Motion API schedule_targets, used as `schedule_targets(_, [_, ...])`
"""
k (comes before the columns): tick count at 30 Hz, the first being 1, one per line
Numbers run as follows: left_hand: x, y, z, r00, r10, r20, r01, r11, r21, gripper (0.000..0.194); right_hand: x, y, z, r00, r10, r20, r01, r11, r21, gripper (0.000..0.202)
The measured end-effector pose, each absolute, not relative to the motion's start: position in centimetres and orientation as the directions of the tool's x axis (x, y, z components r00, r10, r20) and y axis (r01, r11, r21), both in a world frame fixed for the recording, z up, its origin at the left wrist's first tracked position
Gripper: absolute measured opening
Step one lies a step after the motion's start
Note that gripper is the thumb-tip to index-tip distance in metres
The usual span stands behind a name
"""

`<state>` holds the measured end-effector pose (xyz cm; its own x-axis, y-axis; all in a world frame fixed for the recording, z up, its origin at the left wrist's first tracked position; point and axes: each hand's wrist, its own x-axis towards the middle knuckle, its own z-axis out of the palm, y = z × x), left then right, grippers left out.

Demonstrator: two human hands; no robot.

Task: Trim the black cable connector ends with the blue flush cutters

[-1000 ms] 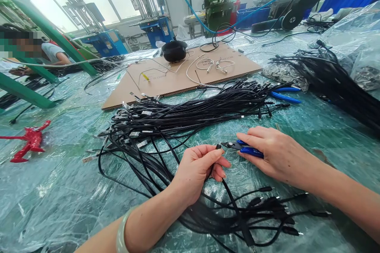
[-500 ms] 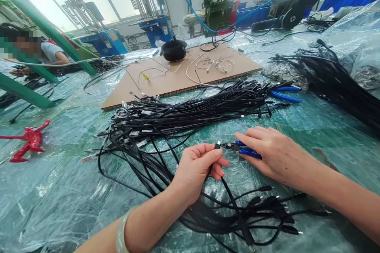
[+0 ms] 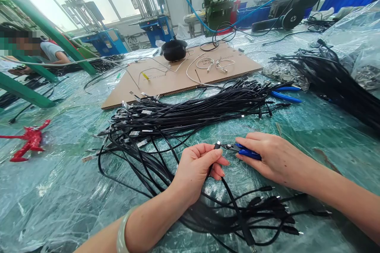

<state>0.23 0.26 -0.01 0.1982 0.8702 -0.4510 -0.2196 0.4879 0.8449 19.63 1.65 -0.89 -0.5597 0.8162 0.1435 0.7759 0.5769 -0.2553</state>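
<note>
My left hand (image 3: pixel 194 170) pinches the end of a black cable (image 3: pixel 234 201) between thumb and fingers, its small metal connector tip (image 3: pixel 217 144) sticking up. My right hand (image 3: pixel 273 156) grips blue-handled cutters (image 3: pixel 245 151), whose jaws point left and touch the connector tip. The cable trails down toward me over a loose pile of black cables with plugs (image 3: pixel 267 209). A bigger bundle of black cables (image 3: pixel 190 114) lies just beyond both hands on the green plastic-covered table (image 3: pixel 59 189).
A cardboard sheet (image 3: pixel 178 75) with white wires and a black round object (image 3: pixel 173 50) lies further back. Spare blue-handled pliers (image 3: pixel 285 95) rest at right beside another cable heap (image 3: pixel 335 79). A red plastic piece (image 3: pixel 28 140) lies left. A person sits at far left.
My right hand has shifted slightly left and down, bringing the cutter jaws against the connector tip. My left hand holds the cable nearly still.
</note>
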Motion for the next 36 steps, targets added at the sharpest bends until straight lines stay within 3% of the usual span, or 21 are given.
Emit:
schedule_targets(15, [0.31,0.15,-0.02,0.190,0.870,-0.454,-0.225,0.489,0.843,0.018,19.40,1.63,-1.07,-0.568,0.790,0.231,0.765,0.610,-0.207,0.021])
schedule_targets(29, [0.31,0.19,0.02,0.184,0.874,-0.450,-0.241,0.484,0.841,0.018,19.31,1.75,-1.04,-0.552,0.830,0.080,0.763,0.542,-0.352,0.030])
schedule_targets(36, [0.34,0.30,0.13,0.187,0.875,-0.446,-0.230,0.481,0.846,0.018,19.32,1.75,-0.83,-0.547,0.833,0.088,0.765,0.539,-0.352,0.029])
